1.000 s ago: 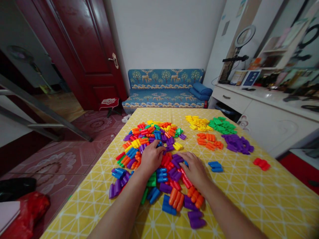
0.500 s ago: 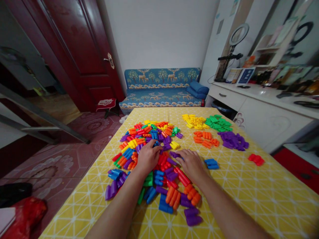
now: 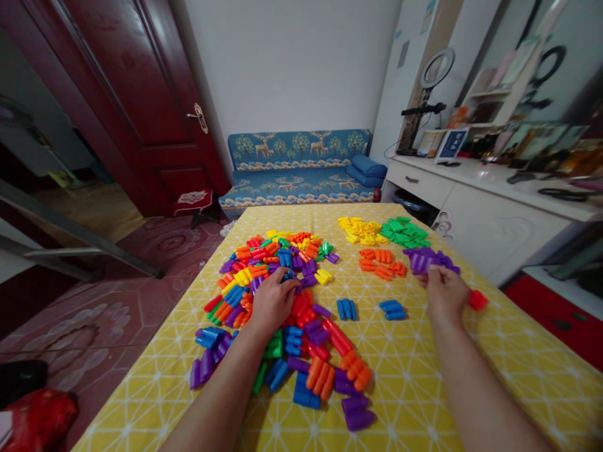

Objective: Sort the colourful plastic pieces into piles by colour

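Note:
My left hand (image 3: 273, 299) is over the mixed heap of plastic building blocks (image 3: 245, 276), its fingers closed on a blue block (image 3: 289, 274) that shows just past the fingertips. My right hand (image 3: 447, 292) reaches the far right of the table and pinches a purple block (image 3: 421, 262) at the edge of the purple pile (image 3: 443, 258). Two blue blocks lie apart on the cloth between my hands, the nearer-left blue block (image 3: 347, 309) and another blue block (image 3: 392, 309). Part of a red piece (image 3: 478, 300) shows beside my right wrist.
Sorted piles of yellow blocks (image 3: 362, 231), green blocks (image 3: 405, 233) and orange blocks (image 3: 382, 263) sit on the right half of the yellow tablecloth (image 3: 414, 358). A blue patterned sofa (image 3: 301, 166) stands beyond the table, and a white dresser (image 3: 509, 213) at the right.
My right hand has moved from the mixed heap to the purple pile with a purple block. A blue block now lies where that hand was. My left hand has stayed at the heap.

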Demonstrator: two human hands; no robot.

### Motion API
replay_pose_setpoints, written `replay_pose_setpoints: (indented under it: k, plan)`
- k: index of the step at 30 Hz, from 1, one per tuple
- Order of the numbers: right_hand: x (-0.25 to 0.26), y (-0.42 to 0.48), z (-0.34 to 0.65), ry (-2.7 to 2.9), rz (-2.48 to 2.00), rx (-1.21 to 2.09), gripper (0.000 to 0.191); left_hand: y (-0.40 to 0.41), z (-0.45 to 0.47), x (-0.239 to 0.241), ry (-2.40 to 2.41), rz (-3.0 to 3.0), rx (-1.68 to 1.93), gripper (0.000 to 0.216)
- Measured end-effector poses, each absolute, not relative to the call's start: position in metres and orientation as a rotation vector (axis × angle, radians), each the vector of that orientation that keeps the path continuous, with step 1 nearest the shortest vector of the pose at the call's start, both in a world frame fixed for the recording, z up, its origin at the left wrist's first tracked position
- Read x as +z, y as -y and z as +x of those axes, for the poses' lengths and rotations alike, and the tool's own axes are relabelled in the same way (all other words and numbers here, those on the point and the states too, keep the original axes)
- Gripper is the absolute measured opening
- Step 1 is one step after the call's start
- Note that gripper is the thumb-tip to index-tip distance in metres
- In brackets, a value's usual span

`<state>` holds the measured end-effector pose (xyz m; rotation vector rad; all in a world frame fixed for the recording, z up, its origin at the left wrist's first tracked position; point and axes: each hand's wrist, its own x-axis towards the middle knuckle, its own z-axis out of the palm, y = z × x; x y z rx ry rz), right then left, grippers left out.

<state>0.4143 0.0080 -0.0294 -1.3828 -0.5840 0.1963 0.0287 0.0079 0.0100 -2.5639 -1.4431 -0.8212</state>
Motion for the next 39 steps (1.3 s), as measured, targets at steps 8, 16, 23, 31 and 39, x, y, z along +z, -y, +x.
replay_pose_setpoints:
  k: [8,16,23,31,39]
  plan:
    - [-0.042,-0.015,0.41,0.433,-1.145,0.27,0.053,-0.008,0.028,0.01,1.468,-2.559,-0.797,0.027]
    - [-0.024,0.009,0.346,0.933,-1.386,0.203,0.033,-0.008,0.029,0.009,1.483,-2.555,-0.809,0.026]
    - [-0.008,0.025,0.31,1.496,-1.42,0.059,0.022,-0.006,0.029,0.011,1.49,-2.55,-0.807,0.026]
    - [-0.015,0.027,0.313,1.704,-1.719,0.286,0.033,-0.008,0.029,0.01,1.491,-2.544,-0.809,0.026]
    - [0.001,0.034,0.296,1.807,-1.593,0.198,0.035,-0.007,0.03,0.011,1.497,-2.558,-0.819,0.025]
